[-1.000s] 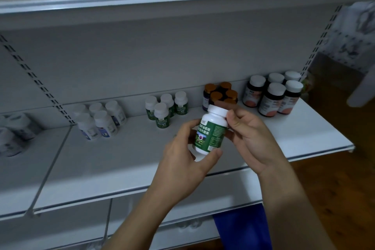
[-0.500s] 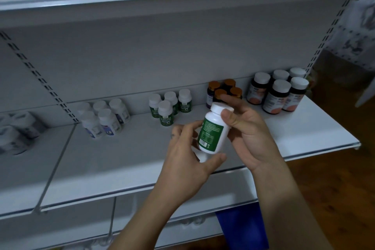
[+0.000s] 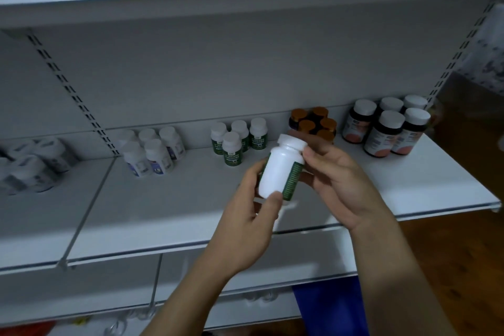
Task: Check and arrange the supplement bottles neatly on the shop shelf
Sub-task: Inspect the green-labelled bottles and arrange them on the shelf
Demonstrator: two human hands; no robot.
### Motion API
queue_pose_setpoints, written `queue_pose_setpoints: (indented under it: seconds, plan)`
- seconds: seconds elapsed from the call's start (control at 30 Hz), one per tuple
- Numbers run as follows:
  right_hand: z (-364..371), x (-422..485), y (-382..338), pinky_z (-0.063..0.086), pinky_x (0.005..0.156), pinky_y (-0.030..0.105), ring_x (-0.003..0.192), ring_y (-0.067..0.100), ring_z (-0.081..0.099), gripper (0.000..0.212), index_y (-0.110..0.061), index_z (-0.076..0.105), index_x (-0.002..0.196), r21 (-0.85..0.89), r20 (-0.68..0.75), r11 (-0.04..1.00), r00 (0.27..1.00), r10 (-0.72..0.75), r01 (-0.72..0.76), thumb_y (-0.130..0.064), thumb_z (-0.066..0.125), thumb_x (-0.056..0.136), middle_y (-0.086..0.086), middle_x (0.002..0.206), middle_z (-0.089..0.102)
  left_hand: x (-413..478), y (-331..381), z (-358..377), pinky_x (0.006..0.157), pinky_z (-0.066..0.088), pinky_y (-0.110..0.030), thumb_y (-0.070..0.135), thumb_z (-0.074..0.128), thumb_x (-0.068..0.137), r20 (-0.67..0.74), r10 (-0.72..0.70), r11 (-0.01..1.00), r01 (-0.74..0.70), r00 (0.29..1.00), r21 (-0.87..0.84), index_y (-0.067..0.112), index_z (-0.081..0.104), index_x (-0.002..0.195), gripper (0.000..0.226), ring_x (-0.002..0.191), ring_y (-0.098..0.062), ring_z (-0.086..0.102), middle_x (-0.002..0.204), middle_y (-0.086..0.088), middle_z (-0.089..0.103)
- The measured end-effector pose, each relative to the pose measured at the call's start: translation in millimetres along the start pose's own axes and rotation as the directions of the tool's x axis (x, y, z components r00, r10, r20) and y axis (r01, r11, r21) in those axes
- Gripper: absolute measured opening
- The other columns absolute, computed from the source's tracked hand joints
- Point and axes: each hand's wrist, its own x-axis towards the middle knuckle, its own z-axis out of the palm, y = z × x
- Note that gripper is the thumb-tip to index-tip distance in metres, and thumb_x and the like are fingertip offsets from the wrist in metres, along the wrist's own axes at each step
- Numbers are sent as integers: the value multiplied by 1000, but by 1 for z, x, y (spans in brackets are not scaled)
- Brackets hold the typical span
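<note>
Both hands grip one bottle [image 3: 278,169] between them, above the shelf [image 3: 163,213]. The left hand [image 3: 251,226] curls round its lower end, thumb on the front. The right hand [image 3: 343,185] pinches it up by the white cap. The bottle is tilted, with its bare white side facing out and a strip of green label along its right edge. Just beyond the left hand stand green bottles [image 3: 231,148]. Past the right hand's fingers are brown-capped bottles [image 3: 313,123], and further right are dark bottles [image 3: 384,128]. White bottles [image 3: 152,153] sit well to the left.
</note>
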Motion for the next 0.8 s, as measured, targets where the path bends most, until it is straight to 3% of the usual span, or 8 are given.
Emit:
queue_pose_setpoints:
  seconds: [0.17, 0.3, 0.37, 0.47, 0.63, 0.73, 0.8]
  plan:
    - [-1, -5, 0, 54, 83, 26, 100, 19, 66, 35, -14, 65, 116, 28, 17, 999, 999, -28, 27, -9, 63, 81, 11, 109, 71, 1, 0, 4, 81, 55, -45, 52, 44, 79, 66, -42, 995, 48, 997, -92, 44, 46, 126, 48, 75, -9, 59, 92, 17, 64]
    - [2, -8, 1, 54, 72, 22, 84, 10, 67, 36, -15, 66, 108, -41, -70, 998, 997, -45, 43, -12, 73, 73, -3, 90, 73, 0, 2, 11, 80, 56, -34, 42, 68, 79, 81, -15, 1000, 17, 997, -16, 51, 45, 122, 50, 87, -9, 64, 103, 19, 64]
    - [5, -10, 2, 53, 70, 23, 83, 10, 67, 43, -16, 66, 106, -111, -126, 993, 990, -62, 48, -18, 83, 67, -5, 87, 73, 0, -2, 13, 81, 55, -29, 34, 75, 80, 51, -32, 999, 31, 998, 28, 53, 45, 118, 52, 92, -5, 64, 106, 18, 64]
    - [9, -11, 5, 52, 67, 23, 83, 10, 68, 51, -16, 67, 103, -178, -187, 982, 978, -95, 62, -32, 79, 56, -4, 88, 73, 2, -7, 13, 79, 53, -24, 33, 79, 78, -25, -50, 995, 52, 998, 88, 52, 48, 112, 50, 92, -2, 63, 108, 13, 64]
    - [16, -4, 11, 55, 71, 25, 86, 12, 69, 38, -17, 68, 104, -200, -163, 979, 983, -82, 48, -35, 70, 71, 0, 93, 75, 3, -11, 1, 80, 53, -25, 36, 79, 77, -91, -44, 995, 52, 995, 89, 43, 55, 113, 43, 94, -4, 64, 105, 13, 66]
    - [19, 0, 12, 54, 75, 23, 91, 14, 69, 32, -16, 68, 107, -154, -120, 987, 991, -63, 44, -24, 67, 76, 2, 97, 74, 1, -11, -8, 74, 52, -18, 34, 75, 82, -75, -72, 997, 73, 995, 9, 43, 51, 114, 41, 87, -2, 66, 100, 22, 68]
    - [22, 2, 14, 54, 74, 22, 90, 13, 69, 31, -16, 67, 108, -140, -104, 990, 993, -48, 33, -19, 67, 78, 1, 95, 75, 0, -12, -13, 76, 53, -20, 33, 72, 85, -56, -68, 998, 67, 996, -14, 41, 50, 120, 43, 89, -3, 66, 104, 24, 67]
